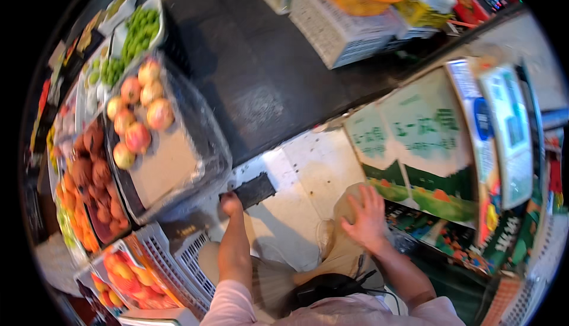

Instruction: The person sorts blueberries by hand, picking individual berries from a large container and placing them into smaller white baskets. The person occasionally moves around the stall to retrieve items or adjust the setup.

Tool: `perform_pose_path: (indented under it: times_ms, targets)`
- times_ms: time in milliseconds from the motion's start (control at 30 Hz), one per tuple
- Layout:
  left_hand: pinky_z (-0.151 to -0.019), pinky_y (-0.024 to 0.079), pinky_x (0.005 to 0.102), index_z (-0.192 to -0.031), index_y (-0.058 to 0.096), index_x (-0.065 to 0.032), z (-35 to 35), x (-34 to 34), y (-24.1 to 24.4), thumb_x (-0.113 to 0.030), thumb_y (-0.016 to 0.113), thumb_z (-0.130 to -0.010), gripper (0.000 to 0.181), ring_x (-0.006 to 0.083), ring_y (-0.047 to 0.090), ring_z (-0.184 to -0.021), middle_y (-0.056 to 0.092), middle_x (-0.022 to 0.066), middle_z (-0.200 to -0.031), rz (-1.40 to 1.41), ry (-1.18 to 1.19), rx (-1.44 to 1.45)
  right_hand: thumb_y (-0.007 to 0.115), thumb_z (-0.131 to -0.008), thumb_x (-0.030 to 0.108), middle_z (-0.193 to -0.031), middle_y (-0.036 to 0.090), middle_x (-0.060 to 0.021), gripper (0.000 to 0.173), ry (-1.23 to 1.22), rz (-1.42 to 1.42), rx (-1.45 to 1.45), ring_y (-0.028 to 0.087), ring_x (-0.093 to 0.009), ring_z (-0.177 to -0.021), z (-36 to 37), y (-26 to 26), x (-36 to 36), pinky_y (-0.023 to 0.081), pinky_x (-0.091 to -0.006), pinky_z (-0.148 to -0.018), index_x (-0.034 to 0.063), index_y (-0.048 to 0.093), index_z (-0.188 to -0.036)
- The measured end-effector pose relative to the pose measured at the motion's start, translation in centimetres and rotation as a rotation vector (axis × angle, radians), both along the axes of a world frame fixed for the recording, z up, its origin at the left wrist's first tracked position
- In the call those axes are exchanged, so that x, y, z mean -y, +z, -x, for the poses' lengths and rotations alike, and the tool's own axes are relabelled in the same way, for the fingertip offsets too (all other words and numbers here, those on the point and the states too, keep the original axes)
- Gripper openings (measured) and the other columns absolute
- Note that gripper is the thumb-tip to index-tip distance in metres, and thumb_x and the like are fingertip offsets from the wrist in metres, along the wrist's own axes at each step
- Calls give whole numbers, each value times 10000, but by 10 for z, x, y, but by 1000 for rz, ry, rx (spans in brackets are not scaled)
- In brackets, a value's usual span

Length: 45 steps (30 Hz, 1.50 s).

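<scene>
My left hand [231, 204] is closed around one end of a dark, flat, rectangular object [255, 190], which extends to the right over the pale floor; its exact kind cannot be told. With fingers spread, my right hand [366, 215] rests on my right knee [351, 199] and holds nothing. Up and left of my left hand is a plastic-lined tray [166, 170] with several pomegranates [138, 137] on brown cardboard.
Fruit crates line the left, with green grapes [142, 30], brown round produce [93, 172] and bagged fruit [129, 272]. Printed cartons [418, 148] stand at right. A white crate [342, 33] of orange fruit sits on the dark floor. A slotted plastic basket [193, 255] is beside my left leg.
</scene>
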<state>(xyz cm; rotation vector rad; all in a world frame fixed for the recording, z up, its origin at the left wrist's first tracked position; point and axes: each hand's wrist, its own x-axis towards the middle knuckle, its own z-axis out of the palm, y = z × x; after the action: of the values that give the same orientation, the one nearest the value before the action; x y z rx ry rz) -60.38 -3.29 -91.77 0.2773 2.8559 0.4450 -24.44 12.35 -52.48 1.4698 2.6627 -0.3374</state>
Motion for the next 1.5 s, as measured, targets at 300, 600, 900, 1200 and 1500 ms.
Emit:
perform_pose_path:
  times_ms: [300,600,900,1200,1500]
  targets:
    - [-713,551,438,-858,726,-85,-51,33,188,-276,577,-869,243,341,696,-744,709,167,-777,25,-48,211,753,-727,293,-1398,459,-177,519,-67,276,-93,360,-388,-1339,-45,106,69,303,-524,-1079,72,644,-1184]
    - [-754,543,445,-937,709,-82,-72,5,108,-250,654,-836,204,349,689,-834,713,163,-863,13,-171,262,732,-699,239,-1429,439,-174,538,-100,408,86,342,-444,-1353,-107,128,108,298,-553,-1094,91,629,-1206]
    - [-881,499,447,-1109,617,-62,-51,-73,20,-244,717,-820,355,359,631,-997,664,165,-1048,-7,-354,283,710,-708,220,-1447,410,-225,540,-188,312,93,339,-475,-1354,-106,86,65,309,-561,-1089,77,619,-1221]
    - [-735,528,452,-939,690,-70,-55,-44,111,-257,670,-845,210,359,678,-818,707,161,-867,-219,-404,284,730,-704,313,-1449,414,-187,562,-166,316,105,331,-424,-1364,-92,104,61,295,-550,-1096,118,628,-1222]
    - [-720,531,369,-880,746,-37,-135,55,447,-276,695,-846,247,226,683,-701,709,124,-742,-157,-305,677,679,-756,489,-1426,457,-164,649,-107,543,108,362,-366,-1355,-111,172,131,345,-509,-1087,132,612,-1294]
